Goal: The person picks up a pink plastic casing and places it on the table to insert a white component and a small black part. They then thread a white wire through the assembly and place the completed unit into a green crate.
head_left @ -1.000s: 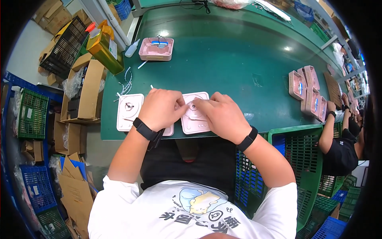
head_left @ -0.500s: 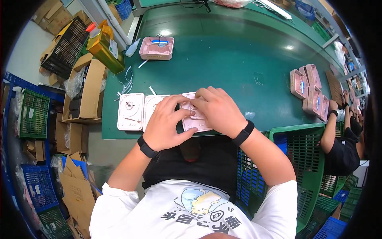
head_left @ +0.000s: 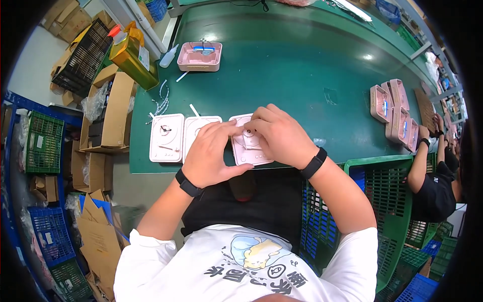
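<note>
- Both hands are down on the pink panel (head_left: 250, 147) at the near edge of the green counter (head_left: 302, 75), straight ahead of the person.
- The right hand (head_left: 282, 137) curls over the panel's upper right, fingertips bunched narrow on the small round knob (head_left: 248, 134); whether they pinch it or only press it cannot be told.
- The left hand (head_left: 211, 153) comes in from the other side, fingers spread fairly wide, forefinger stretched to the panel's top left corner, thumb along its lower edge, steadying it.
- The panel lies flat, long axis running away from the person, leaning a little; the right hand sits closer to the knob, the left braces.
- Just left, two white panels lie side by side: one (head_left: 193, 132) partly under the left hand, the other (head_left: 166, 137) clear of it.
- Far across the counter rests a pink tray-like shell (head_left: 199, 56), with a clear squeeze bottle (head_left: 168, 56) beside it.
- Well off right, a row of pink shells (head_left: 395, 113) stands on edge, near another person's hand (head_left: 421, 134).
</note>
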